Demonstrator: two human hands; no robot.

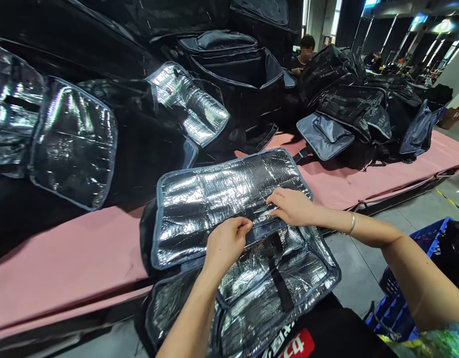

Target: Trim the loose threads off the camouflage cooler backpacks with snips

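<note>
An insulated bag (274, 288) with a crinkled silver foil lining lies open in front of me, its dark-edged foil lid (229, 186) folded back onto the pink table. A black strap (280, 286) crosses the lower foil part. My left hand (227, 242) is closed, thumb and forefinger pressed together near the lid's lower edge; what is in the pinch is hidden. Just to its right, my right hand (292, 206) bends its thumb and fingers inward at the foil, beside a dark strip. Whatever lies between those fingertips is too small to name.
Black bags (244, 99) are heaped behind, some with foil flaps (75, 144) hanging open. More bags (352, 114) lie along the pink table (84, 248) to the right. A blue crate (395, 303) stands on the floor at right. Another person (306, 52) sits beyond the pile.
</note>
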